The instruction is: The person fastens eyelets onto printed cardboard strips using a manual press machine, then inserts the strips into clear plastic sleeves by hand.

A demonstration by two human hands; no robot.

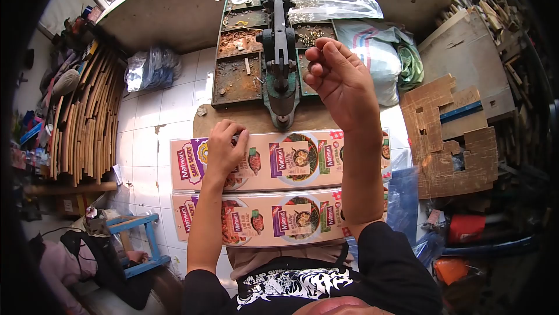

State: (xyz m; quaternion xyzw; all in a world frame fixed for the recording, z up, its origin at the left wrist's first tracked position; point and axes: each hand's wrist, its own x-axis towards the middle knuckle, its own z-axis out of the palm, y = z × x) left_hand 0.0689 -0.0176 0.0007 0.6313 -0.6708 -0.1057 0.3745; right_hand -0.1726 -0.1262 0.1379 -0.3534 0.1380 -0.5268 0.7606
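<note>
My left hand [227, 144] rests on the upper printed sheet [259, 178], near its top edge. Its fingers are curled, with thumb and index close together; whatever lies between them is hidden. Raised above the right side of the bench, my right hand [339, 73] has its fingertips pinched together, and anything in them is too small to name. A dark metal hand press [279, 53] stands upright between my hands. Below the upper sheet lies a second printed sheet [271, 230] of the same design, close to my lap.
Behind the press sits a compartment tray [237, 85] with small metal pieces [311, 35]. Plastic bags [372, 53] lie to its right. Stacked boards [87, 117] stand at left, cut brown boards [428, 146] at right. Another person [67, 259] is at lower left by a blue stool frame [152, 239].
</note>
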